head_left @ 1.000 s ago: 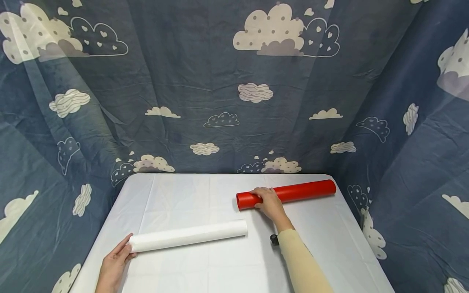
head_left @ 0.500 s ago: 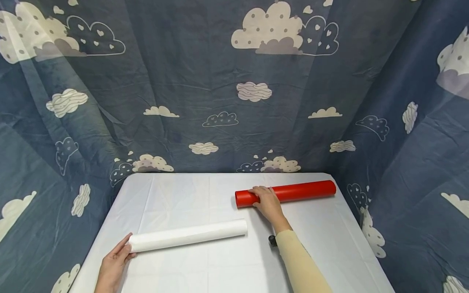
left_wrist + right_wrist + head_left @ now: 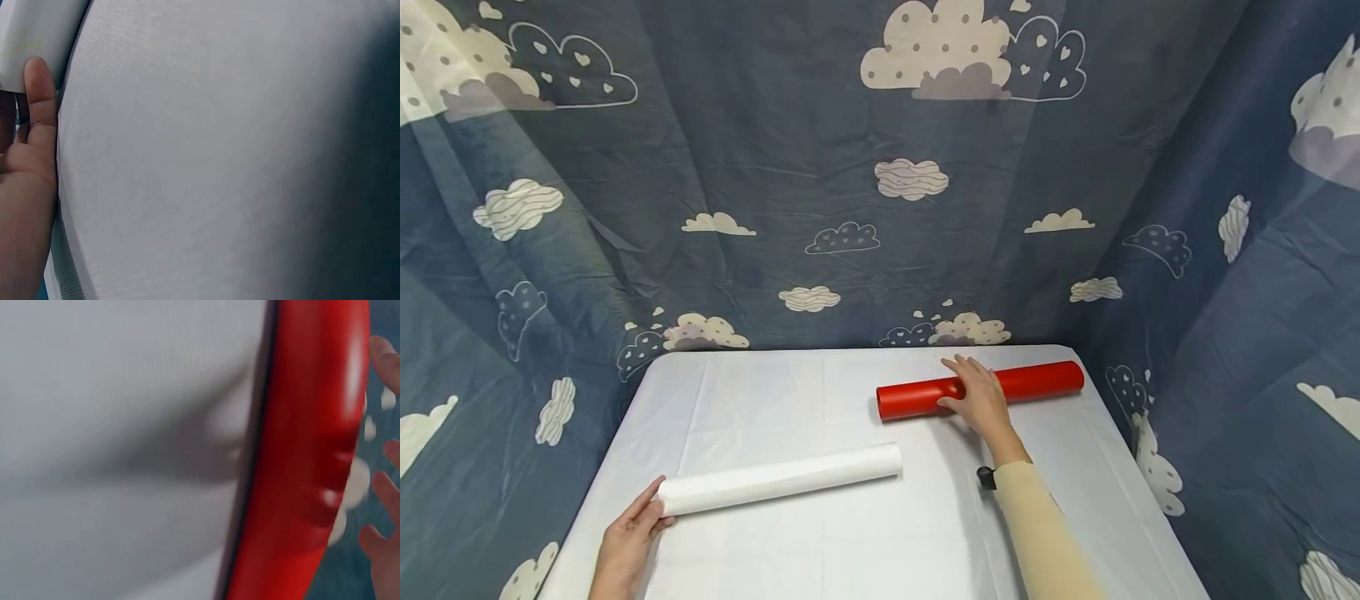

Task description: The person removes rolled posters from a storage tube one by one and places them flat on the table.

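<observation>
A long white roll (image 3: 782,479), like rolled paper, lies slantwise across the table's front left half. My left hand (image 3: 628,533) pinches its left end, the thumb (image 3: 40,87) pressed on the near side in the left wrist view. Farther back at the right lies a glossy red roll (image 3: 1037,382), its hollow left end showing. My right hand (image 3: 983,402) hovers at the red roll with fingers spread. In the right wrist view these fingers (image 3: 386,484) stand apart from the red surface, which has small dents.
Both rolls lie on a table (image 3: 760,392) covered with a white cloth. A dark blue curtain (image 3: 775,167) with cloud prints hangs behind it and at both sides. A small black object (image 3: 987,477) sits at the right wrist.
My right hand has let go of the red roll, spread its fingers and moved a little to the right. My left hand keeps its hold on the white roll. The head view has shifted slightly.
</observation>
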Available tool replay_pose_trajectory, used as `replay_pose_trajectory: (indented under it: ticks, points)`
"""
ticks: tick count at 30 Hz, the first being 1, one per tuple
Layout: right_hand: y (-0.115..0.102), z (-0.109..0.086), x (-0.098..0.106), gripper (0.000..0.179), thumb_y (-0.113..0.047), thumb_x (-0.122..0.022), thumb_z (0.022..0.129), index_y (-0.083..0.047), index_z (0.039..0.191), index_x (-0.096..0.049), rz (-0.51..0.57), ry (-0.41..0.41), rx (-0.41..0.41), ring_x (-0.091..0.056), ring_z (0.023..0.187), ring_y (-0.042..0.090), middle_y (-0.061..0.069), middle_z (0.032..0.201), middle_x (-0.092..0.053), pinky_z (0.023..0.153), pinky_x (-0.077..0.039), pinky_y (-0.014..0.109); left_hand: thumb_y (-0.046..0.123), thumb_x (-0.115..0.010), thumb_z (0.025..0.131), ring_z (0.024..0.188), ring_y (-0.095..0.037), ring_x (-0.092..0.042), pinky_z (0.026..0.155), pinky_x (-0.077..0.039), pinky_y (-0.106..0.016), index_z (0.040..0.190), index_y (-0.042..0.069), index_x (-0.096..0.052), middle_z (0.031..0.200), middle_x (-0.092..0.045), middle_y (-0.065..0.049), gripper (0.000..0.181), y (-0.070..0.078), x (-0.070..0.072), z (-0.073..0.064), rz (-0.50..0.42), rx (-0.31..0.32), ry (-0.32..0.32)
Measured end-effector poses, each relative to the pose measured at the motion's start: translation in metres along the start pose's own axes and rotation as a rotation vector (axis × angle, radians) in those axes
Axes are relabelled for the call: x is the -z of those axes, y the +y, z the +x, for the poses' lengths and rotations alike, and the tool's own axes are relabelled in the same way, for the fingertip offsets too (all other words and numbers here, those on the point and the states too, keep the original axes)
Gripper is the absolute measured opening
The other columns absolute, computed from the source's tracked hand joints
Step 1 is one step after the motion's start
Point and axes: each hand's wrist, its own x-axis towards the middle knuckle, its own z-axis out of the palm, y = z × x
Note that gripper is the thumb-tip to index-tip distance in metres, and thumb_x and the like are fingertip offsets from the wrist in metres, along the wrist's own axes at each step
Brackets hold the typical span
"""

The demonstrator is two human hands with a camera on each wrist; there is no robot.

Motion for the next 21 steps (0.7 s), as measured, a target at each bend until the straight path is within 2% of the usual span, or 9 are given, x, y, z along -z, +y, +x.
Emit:
replay_pose_trajectory:
  ticks: [3,5,8,11,15,21]
  points:
    - [0.023,0.002,0.018,0.089,-0.031,-0.09,0.084,-0.022,0.161,-0.047,0.018,0.017,-0.076,-0.031,0.157,0.044,0.019,0.169,-0.04,0.128,-0.022,0.073,0.029,-0.058,0.111,0.097,0.014,-0.062,0.094,-0.059,-0.015,0.163,0.013,-0.042,0.101,-0.061,0.031,0.057,0.0,-0.001,0.001,0.005,0.008,0.014]
    - [0.039,0.003,0.029,0.092,-0.033,-0.09,0.084,-0.022,0.162,-0.043,0.032,0.028,-0.122,-0.029,0.158,0.045,0.019,0.17,-0.037,0.127,-0.021,0.074,0.027,-0.058,0.111,0.097,0.015,-0.062,0.094,-0.058,-0.014,0.163,0.013,-0.042,0.111,-0.061,0.026,0.056,0.001,-0.001,0.001,0.012,0.01,0.026]
    - [0.066,0.005,0.041,0.098,-0.035,-0.091,0.084,-0.021,0.165,-0.038,0.052,0.055,-0.181,-0.027,0.158,0.046,0.02,0.171,-0.034,0.126,-0.02,0.076,0.029,-0.058,0.111,0.097,0.016,-0.06,0.095,-0.058,-0.013,0.164,0.014,-0.041,0.141,-0.056,0.005,0.057,0.001,-0.002,0.0,0.014,0.017,0.031]
    - [0.093,0.002,0.051,0.105,-0.036,-0.091,0.083,-0.02,0.168,-0.032,0.066,0.083,-0.216,-0.027,0.157,0.047,0.02,0.172,-0.033,0.125,-0.021,0.077,0.03,-0.055,0.112,0.097,0.02,-0.057,0.097,-0.057,-0.012,0.166,0.015,-0.035,0.165,-0.034,-0.016,0.06,0.001,-0.001,-0.001,0.02,0.018,0.003]
    - [0.128,-0.005,0.064,0.112,-0.037,-0.092,0.081,-0.02,0.17,-0.026,0.071,0.112,-0.253,-0.026,0.156,0.049,0.022,0.173,-0.029,0.121,-0.023,0.081,0.028,-0.052,0.113,0.095,0.024,-0.053,0.099,-0.055,-0.011,0.168,0.015,-0.03,0.175,-0.02,-0.018,0.061,0.001,-0.002,-0.001,0.022,0.042,-0.024]
    - [0.173,-0.022,0.075,0.122,-0.039,-0.093,0.08,-0.02,0.172,-0.015,0.094,0.1,-0.319,-0.021,0.155,0.055,0.027,0.174,-0.02,0.118,-0.022,0.085,0.031,-0.052,0.113,0.091,0.03,-0.05,0.099,-0.054,-0.01,0.168,0.015,-0.029,0.178,-0.016,-0.012,0.062,0.002,-0.002,0.001,0.047,0.06,-0.018]
